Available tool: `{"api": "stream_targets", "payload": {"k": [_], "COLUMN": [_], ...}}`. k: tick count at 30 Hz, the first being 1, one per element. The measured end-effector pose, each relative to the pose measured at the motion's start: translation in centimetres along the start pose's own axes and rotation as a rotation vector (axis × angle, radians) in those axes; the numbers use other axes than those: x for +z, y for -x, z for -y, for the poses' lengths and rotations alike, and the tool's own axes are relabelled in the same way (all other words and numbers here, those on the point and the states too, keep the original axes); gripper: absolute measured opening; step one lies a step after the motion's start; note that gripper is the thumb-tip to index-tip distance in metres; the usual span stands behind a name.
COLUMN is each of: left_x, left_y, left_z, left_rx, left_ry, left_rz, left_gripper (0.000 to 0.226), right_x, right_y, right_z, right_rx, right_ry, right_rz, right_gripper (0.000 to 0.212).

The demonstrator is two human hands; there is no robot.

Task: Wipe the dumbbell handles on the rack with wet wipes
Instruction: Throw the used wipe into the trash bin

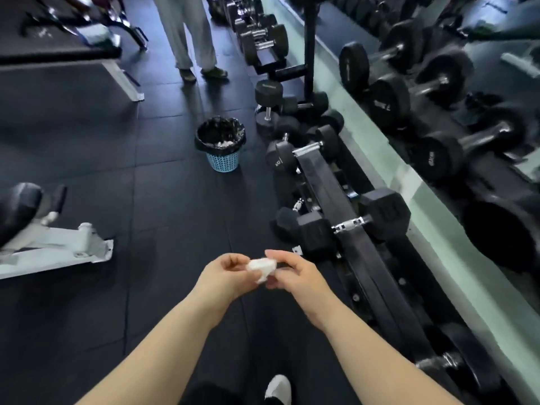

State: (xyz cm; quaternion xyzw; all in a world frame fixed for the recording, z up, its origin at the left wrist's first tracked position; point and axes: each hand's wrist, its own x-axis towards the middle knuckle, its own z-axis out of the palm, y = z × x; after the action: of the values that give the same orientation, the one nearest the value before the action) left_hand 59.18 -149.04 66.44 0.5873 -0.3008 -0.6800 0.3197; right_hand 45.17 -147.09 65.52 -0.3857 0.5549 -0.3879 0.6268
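A crumpled white wet wipe [262,267] sits between both my hands in front of me, above the dark floor. My left hand [223,276] pinches its left side and my right hand [293,273] pinches its right side. The black dumbbell rack [344,211] runs along the right, just beyond my right hand. A hex dumbbell lies across the rack, and its chrome handle [350,224] shows between the two black heads. A round-headed dumbbell [287,154] sits at the rack's far end.
A blue waste basket [221,143] with a black liner stands on the floor ahead, wipes inside. A person [190,33] stands farther back. A bench frame [58,249] is at the left. A mirror wall [438,112] lines the right. More dumbbells [295,112] lie on the floor.
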Motion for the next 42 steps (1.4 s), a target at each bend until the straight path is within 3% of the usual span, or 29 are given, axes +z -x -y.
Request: {"api": "stream_targets", "payload": {"k": [3,10,17,28,33,37,42], "left_x": [-1.5,-6.9,-10.9,-8.4,-8.7,-11.1,-15.1], "left_y": [-5.0,-20.9,-36.3,-54.0,-59.9,-63.8,-68.3], "left_z": [-4.1,-14.8,-26.3,-37.4,-40.5,-42.9,-46.4], "left_rx": [0.098,0.2,0.163,0.041,0.007,-0.026,-0.05], "left_ry": [-0.056,-0.281,-0.259,-0.265,-0.293,-0.367,-0.453], "left_rz": [-0.114,-0.149,-0.081,0.064,-0.013,-0.004,0.015], "left_gripper": [0.028,0.016,0.023,0.017,0.009,0.016,0.019], "right_x": [0.7,4.6,7.8,2.9,1.3,0.7,3.3], "right_y": [-6.6,-25.7,-43.5,-61.8,-67.8,-72.4,-80.3], "right_z": [2.4,8.4,15.1,21.9,22.5,22.1,23.3], "right_rx": [0.124,0.041,0.107,0.21,0.338,0.437,0.398], "right_ry": [-0.269,0.041,0.092,0.056,-0.018,-0.065,-0.201], "right_rz": [0.042,0.022,-0.087,-0.179,-0.33,-0.505,-0.595], "right_gripper": [0.027,0.015,0.018,0.016,0.014,0.018,0.008]}}
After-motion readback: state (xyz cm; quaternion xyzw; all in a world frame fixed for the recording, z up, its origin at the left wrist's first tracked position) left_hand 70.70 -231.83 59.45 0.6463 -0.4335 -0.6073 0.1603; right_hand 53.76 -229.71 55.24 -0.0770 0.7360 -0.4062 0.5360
